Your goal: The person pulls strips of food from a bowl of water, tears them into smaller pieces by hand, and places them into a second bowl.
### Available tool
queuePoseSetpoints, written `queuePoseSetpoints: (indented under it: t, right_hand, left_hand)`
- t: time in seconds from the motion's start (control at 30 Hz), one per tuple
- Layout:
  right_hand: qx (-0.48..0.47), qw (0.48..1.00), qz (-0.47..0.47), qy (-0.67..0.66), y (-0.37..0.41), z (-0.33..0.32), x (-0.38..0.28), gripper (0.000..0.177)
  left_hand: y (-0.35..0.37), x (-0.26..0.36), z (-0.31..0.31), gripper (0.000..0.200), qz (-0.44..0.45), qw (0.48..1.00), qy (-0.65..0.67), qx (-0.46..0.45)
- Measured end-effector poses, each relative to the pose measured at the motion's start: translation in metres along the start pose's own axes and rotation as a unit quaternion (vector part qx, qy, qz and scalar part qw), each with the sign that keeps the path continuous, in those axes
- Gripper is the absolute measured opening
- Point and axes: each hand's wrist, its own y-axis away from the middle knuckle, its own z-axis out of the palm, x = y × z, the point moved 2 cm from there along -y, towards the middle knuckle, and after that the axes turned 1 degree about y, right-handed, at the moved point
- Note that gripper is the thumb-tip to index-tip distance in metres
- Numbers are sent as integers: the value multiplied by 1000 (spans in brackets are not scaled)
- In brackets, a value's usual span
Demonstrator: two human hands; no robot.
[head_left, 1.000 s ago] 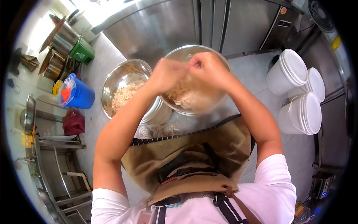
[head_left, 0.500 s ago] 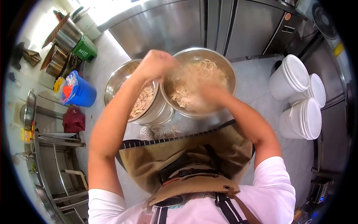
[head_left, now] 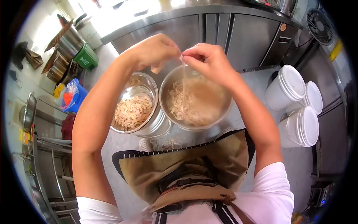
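My left hand point(head_left: 156, 51) and my right hand point(head_left: 209, 61) are raised, their fingertips meeting above a metal bowl of cloudy water. Both pinch a thin, pale food strip point(head_left: 184, 69), which hangs down toward the water. Inside this right metal bowl point(head_left: 228, 110), a heap of similar pale strips point(head_left: 182, 106) lies on the left side, partly under water. To its left stands a second metal bowl point(head_left: 153, 84), holding a pile of pale, curled strips point(head_left: 134, 112). My left forearm covers part of that bowl's left edge.
Lidded white buckets point(head_left: 292, 84) stand on the floor at right, near a fan point(head_left: 320, 27). A steel cabinet point(head_left: 164, 39) runs across the back. At left are a blue bin point(head_left: 77, 98), a green bin point(head_left: 86, 56) and a metal rack point(head_left: 56, 168).
My hands have risen out of the right bowl and come together with a pale strip between them. The view has shifted, showing more of the left bowl's contents.
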Motion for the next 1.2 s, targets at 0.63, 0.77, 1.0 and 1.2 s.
queuePoseSetpoints:
  t: [0.63,0.77,1.0,1.2]
  right_hand:
    - [-226,935,223,158,83,67,113,12]
    - [-253,904,262,224,135,93,162,21]
    - [-187,956,211,77,43,39,65,31]
    - [-83,974,-22,-210,-72,-14,-22,31]
  left_hand:
    - [-6,-17,7,20,-1,996,78,35]
    - [1,-5,1,17,1,999,0,53]
    - [13,50,-33,16,65,990,-93,88]
    - [13,107,-58,17,106,958,-259,59]
